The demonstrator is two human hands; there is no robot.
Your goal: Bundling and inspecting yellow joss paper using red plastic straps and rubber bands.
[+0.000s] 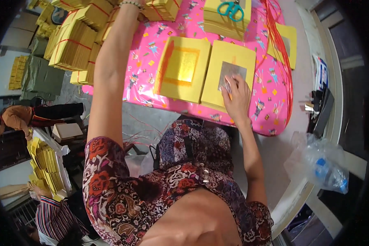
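Note:
My right hand (pixel 238 97) rests on a stack of yellow paper sheets (pixel 233 53), its fingers apart and slightly bent over the silver foil square in the middle. Directly left of this lies another yellow stack (pixel 168 61), whose top sheet has a shiny gold square framed in orange. My left arm (pixel 110 69) reaches far forward past the tied yellow bundles (pixel 76 45). A beaded bracelet (pixel 132 4) shows at that wrist, but the left hand itself is cut off by the upper edge.
Teal scissors (pixel 232 11) lie on a yellow stack at the back of the pink patterned tablecloth (pixel 145 82). Red strings (pixel 283 57) hang along the right side, over a yellow sheet (pixel 290 39). A plastic bag with a bottle (pixel 324 170) is at right. Two people work at far left.

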